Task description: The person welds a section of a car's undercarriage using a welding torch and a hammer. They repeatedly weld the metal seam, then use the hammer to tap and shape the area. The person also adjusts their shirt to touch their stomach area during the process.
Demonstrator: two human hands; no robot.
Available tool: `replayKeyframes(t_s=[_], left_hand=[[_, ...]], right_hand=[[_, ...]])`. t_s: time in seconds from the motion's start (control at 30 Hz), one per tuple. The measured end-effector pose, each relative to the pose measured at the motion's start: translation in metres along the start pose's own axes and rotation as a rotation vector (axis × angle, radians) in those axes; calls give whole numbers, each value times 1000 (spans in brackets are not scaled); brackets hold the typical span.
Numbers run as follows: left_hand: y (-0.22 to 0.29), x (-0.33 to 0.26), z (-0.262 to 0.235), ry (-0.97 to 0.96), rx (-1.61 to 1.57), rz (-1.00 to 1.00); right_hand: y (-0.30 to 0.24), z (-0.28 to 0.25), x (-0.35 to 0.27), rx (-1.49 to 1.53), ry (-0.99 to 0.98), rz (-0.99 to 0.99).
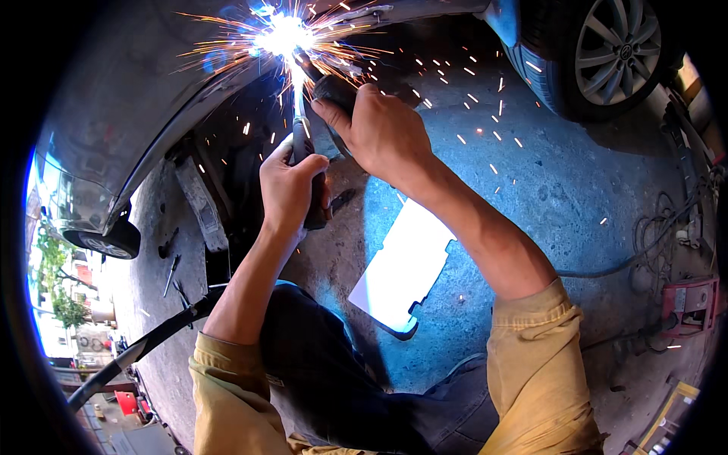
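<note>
A blinding welding arc (284, 34) throws sparks at the lower edge of a grey car body (129, 91). My right hand (387, 133) is closed around the black grip of a welding torch (334, 92), whose tip points up into the glare. Just left of it, my left hand (288, 186) wraps round the dark handle of a slim-shafted tool (298, 102). That shaft runs upward to the bright spot, where glare hides its end and the exact point of contact. Both forearms reach up from rolled tan sleeves.
A bright, flat plate-like piece (406, 265) lies on the concrete floor (546, 205) between my arms. A wheel (618, 49) stands at upper right. Cables (660, 227) and a red metal piece (690, 303) lie right; a thick black hose (144, 345) crosses at left.
</note>
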State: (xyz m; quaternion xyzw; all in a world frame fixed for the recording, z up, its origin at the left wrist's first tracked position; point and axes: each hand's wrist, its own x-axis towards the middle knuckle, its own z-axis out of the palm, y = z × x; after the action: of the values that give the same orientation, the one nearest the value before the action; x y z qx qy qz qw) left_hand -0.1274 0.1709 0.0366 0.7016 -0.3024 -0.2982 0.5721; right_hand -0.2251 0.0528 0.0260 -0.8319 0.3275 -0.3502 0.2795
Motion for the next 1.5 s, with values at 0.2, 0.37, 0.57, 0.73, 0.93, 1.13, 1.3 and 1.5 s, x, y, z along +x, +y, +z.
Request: replayKeyframes(t_s=[0.2,0.37,0.57,0.73,0.93,1.13,1.3,1.5], left_hand=[[4,-2,6,2,-37,-1],[3,-1,1,27,25,-32],[9,-6,5,29,-40,-54],[11,-6,6,41,-24,-47],[15,-9,8,24,-39,-70],[15,-10,6,1,-7,-78],[15,-10,-3,-14,-19,-68],[18,-7,-8,-82,-36,-90]], right_hand=[[6,-1,-2,28,70,-66],[2,-11,-1,112,-52,34],[21,-29,-13,70,-47,81],[39,-47,-24,-62,-57,21],[56,-58,-31,-122,-232,136],[88,-46,-37,-190,-234,209],[136,-25,-41,-234,-281,254],[215,8,-71,-334,-387,321]])
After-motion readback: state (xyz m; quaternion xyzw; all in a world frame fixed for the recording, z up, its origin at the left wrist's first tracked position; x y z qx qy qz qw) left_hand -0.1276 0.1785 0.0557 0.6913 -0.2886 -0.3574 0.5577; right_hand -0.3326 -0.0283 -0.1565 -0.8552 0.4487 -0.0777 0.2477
